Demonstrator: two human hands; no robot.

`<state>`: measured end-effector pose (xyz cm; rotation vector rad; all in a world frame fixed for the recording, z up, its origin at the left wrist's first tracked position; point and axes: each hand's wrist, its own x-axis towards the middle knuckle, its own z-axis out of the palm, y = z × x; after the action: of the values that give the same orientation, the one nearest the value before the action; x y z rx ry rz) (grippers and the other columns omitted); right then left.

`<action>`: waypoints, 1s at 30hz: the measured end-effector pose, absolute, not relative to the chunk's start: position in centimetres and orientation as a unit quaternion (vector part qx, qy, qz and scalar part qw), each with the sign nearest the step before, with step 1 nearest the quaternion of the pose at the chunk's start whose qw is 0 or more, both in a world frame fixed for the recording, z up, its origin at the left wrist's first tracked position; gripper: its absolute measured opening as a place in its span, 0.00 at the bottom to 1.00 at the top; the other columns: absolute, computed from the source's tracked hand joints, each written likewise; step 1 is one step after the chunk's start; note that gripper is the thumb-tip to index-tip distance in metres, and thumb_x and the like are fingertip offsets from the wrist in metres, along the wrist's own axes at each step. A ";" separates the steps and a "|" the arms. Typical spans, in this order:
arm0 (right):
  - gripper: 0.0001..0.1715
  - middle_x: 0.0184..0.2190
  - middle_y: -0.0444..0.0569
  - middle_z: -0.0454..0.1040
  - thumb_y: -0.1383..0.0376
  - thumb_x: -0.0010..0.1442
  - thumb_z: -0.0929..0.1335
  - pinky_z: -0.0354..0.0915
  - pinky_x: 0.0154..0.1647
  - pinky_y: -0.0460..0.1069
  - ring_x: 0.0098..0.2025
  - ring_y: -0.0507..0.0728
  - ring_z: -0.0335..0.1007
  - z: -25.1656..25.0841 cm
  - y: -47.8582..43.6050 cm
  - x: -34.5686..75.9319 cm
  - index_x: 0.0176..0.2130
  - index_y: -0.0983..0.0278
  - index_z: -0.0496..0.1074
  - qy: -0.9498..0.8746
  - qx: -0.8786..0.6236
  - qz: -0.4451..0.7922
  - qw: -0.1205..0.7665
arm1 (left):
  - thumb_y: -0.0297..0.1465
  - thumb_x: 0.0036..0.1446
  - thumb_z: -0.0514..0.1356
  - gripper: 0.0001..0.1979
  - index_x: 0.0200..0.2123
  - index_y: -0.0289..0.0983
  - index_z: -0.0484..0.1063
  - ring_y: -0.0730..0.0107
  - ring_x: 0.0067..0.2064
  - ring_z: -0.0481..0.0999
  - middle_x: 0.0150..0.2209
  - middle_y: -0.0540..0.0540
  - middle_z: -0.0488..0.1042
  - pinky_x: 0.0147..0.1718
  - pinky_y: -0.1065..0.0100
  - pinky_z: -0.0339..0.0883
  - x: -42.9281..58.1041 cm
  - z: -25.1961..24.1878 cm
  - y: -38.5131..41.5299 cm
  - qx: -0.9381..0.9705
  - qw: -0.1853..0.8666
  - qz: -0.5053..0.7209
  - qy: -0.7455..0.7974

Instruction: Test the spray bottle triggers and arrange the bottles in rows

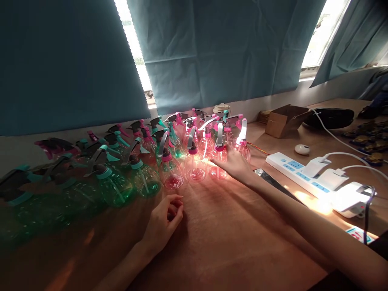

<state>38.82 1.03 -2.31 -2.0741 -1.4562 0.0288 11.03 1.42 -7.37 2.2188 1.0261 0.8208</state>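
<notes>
Green see-through plastic is shown at the left, where turquoise-collared spray bottles with rounded, bulbous bodies are crowded along the smooth brown counter. Next, just in front of a clear pink-collared bottle with a ringed, reddish base, the left hand is held low; its fingers are half curled and released, with a gap left between thumb and forefinger. Farther right, at the front of the row, the pink spray bottle is stood upright beside the fingers of the right hand; its glossy body is crossed by the thumb, while the other fingers are largely hidden, so whether it is grasped cannot be told. Its pale, curved lever is raised and brightly lit. Beyond, a flat phone is partly covered by the forearm, then an open cardboard box, a white power strip and a smooth, oval white case are seen
</notes>
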 end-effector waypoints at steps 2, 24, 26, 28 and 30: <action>0.31 0.43 0.58 0.76 0.45 0.59 0.66 0.64 0.33 0.53 0.41 0.69 0.75 -2.3 0.1 38.7 0.50 0.66 0.66 -0.549 -0.781 0.013 0.298 | 0.34 0.61 0.56 0.10 0.45 0.39 0.69 0.72 0.28 0.75 0.34 0.48 0.74 0.25 0.70 0.73 11.1 -7.3 1.4 0.828 0.278 0.306 0.379; 0.22 0.30 0.48 0.74 0.48 0.58 0.67 0.52 0.23 0.49 0.27 0.61 0.73 -3.7 -6.7 25.5 0.39 0.61 0.61 -0.680 -0.640 0.023 0.356 | 0.36 0.53 0.65 0.29 0.58 0.40 0.63 0.54 0.54 0.73 0.56 0.41 0.70 0.53 0.54 0.69 10.6 0.2 -0.5 0.800 0.347 0.370 0.320; 0.23 0.28 0.47 0.73 0.46 0.58 0.66 0.54 0.23 0.49 0.27 0.61 0.73 -3.7 -6.7 23.8 0.39 0.61 0.61 -0.693 -0.627 0.034 0.354 | 0.35 0.53 0.65 0.28 0.57 0.41 0.64 0.57 0.49 0.76 0.53 0.42 0.72 0.46 0.57 0.72 9.5 0.6 -0.6 0.791 0.365 0.364 0.331; 0.24 0.28 0.48 0.73 0.45 0.57 0.67 0.56 0.23 0.50 0.27 0.61 0.74 -3.7 -6.8 22.1 0.38 0.61 0.61 -0.705 -0.616 0.046 0.349 | 0.35 0.54 0.64 0.25 0.54 0.41 0.65 0.61 0.42 0.77 0.48 0.44 0.73 0.40 0.61 0.74 8.3 0.8 -0.8 0.779 0.374 0.362 0.350; 0.25 0.29 0.49 0.74 0.44 0.56 0.67 0.57 0.24 0.50 0.27 0.61 0.74 -3.7 -6.8 20.4 0.38 0.61 0.62 -0.711 -0.610 0.059 0.344 | 0.35 0.55 0.64 0.22 0.52 0.40 0.65 0.65 0.39 0.77 0.45 0.45 0.73 0.38 0.63 0.73 6.9 0.9 -1.0 0.770 0.371 0.370 0.364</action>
<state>20.38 -6.83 -3.70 -1.5855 -1.8468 0.1537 6.93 -1.01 0.88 1.9748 0.9327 0.9492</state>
